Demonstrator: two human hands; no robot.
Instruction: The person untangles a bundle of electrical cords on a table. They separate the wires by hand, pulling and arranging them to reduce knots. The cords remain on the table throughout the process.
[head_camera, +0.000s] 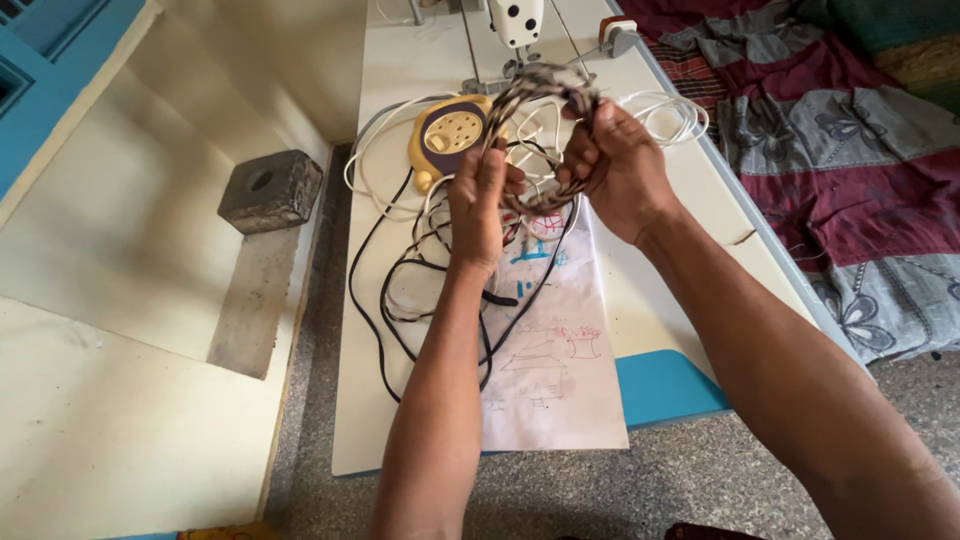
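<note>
The sewing machine (517, 22) at the top centre of the frame is cut off by the upper edge; only its lower head shows. The braided cord (540, 95) is partly hidden inside the left hand (478, 200) and the right hand (612, 165), so its ends cannot be traced. The sheet of paper (555, 370) at centre is partly covered by the black cables (400, 290) and the left forearm; its drawings are too small to make out. The patterned cloth (850, 150) runs off the right edge. Both arms leave the frame at the bottom.
</note>
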